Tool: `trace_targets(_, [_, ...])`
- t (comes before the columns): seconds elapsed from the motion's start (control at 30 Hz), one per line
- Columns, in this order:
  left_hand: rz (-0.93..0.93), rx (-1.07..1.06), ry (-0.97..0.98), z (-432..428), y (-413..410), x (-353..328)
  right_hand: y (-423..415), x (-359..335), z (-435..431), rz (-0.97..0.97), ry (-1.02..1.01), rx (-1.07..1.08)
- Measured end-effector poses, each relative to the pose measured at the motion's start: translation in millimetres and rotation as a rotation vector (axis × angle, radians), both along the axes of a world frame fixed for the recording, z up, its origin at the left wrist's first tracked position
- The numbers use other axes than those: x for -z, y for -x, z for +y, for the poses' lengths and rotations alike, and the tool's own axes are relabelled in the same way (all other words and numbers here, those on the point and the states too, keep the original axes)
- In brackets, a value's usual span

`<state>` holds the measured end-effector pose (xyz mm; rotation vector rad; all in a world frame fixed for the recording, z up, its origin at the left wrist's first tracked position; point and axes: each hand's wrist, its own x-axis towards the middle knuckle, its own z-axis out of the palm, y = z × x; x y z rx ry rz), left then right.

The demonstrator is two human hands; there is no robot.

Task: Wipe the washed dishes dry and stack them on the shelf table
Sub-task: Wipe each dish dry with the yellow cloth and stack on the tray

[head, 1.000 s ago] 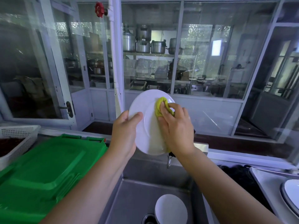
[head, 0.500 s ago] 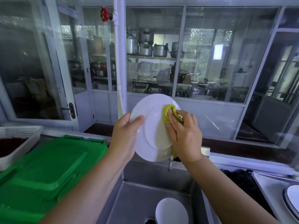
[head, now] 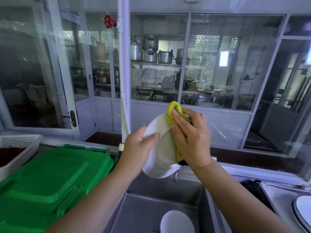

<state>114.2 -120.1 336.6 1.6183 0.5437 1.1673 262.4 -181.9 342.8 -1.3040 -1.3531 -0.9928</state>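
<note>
A white dish (head: 176,221) lies in the steel sink (head: 143,212) at the bottom. A green plastic lid (head: 50,179) sits on the surface to its left, and a blue-rimmed plate (head: 303,211) is at the right edge. Above the sink, the left hand (head: 136,148) grips the left rim of a tilted white plate (head: 159,165), thumb on its face. The right hand (head: 191,138) holds a bunched yellow cloth (head: 173,111), fingers curled over it, against the plate's upper right edge. A white basket (head: 20,142) stands far left. Beyond the glass, steel pots (head: 151,52) sit on shelves near a red valve (head: 108,21).
</note>
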Motion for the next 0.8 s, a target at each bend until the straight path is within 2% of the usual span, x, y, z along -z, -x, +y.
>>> trace_targets(0.1, [0.101,-0.065,-0.113,-9,-8,-3,14,-3,3,-0.07,0.021,-0.04])
trace_targets(0.17, [0.118,-0.085,-0.202,-12,-5,-5,5,-1,5,-0.018,-0.024,-0.02])
trace_targets(0.23, [0.073,-0.081,-0.223,-14,1,-5,-9,3,4,0.193,-0.08,-0.008])
trace_targets(0.33, [-0.04,-0.047,-0.215,-20,7,-7,-12,16,2,0.668,-0.105,-0.132])
trace_targets(0.4, [-0.081,-0.019,-0.217,-22,7,-7,-10,21,3,0.815,-0.121,-0.189])
trace_targets(0.47, [-0.065,-0.016,-0.206,-21,3,-5,-7,17,2,0.797,-0.122,-0.189])
trace_targets(0.5, [-0.045,-0.03,-0.212,-20,1,-4,-4,14,1,0.723,-0.111,-0.168])
trace_targets(0.63, [0.084,-0.072,-0.268,-18,-10,-6,8,9,1,0.194,-0.074,-0.078])
trace_targets(0.67, [0.093,-0.071,-0.27,-18,-11,-6,9,9,2,0.112,-0.081,-0.07])
trace_targets(0.73, [0.083,-0.07,-0.301,-20,-10,-8,8,9,1,0.169,-0.103,-0.078])
trace_targets(0.8, [0.028,-0.074,-0.34,-24,-5,-12,5,9,-3,0.445,-0.127,-0.117])
